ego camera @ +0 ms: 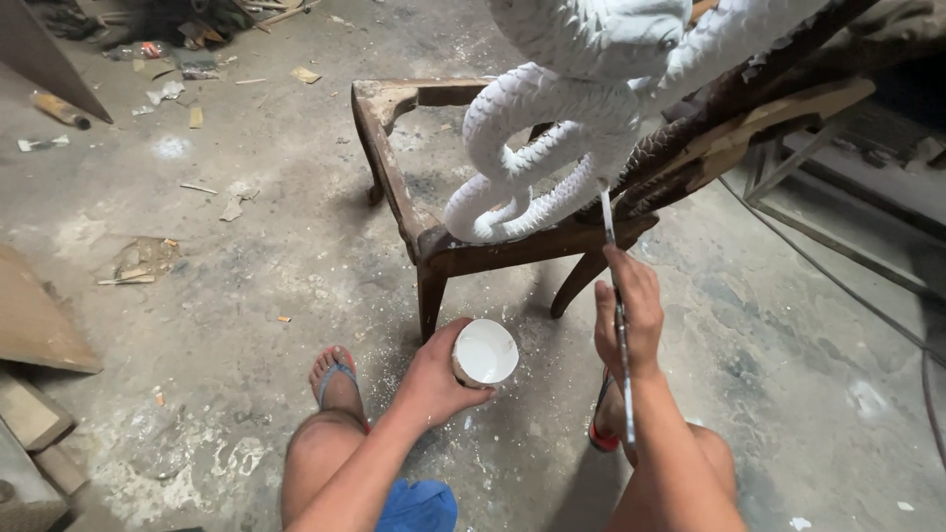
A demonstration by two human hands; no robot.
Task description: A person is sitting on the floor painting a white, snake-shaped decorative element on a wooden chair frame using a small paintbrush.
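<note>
My left hand (434, 374) grips a small round cup of white paint (485, 352), held low between my knees. My right hand (627, 310) holds a thin long-handled brush (613, 258), its tip touching the lower coil of a carved, scaly sculpture painted white (552, 128). The sculpture rests on a bare wooden chair frame (394, 167), and its right part is still dark brown wood (709, 128). My bare legs and sandalled feet show at the bottom.
Dusty concrete floor (246, 296) with paper scraps and wood chips. Wooden boards (34, 325) lie at the left edge. A cable (838, 281) runs across the floor at the right, near a metal frame (788, 167).
</note>
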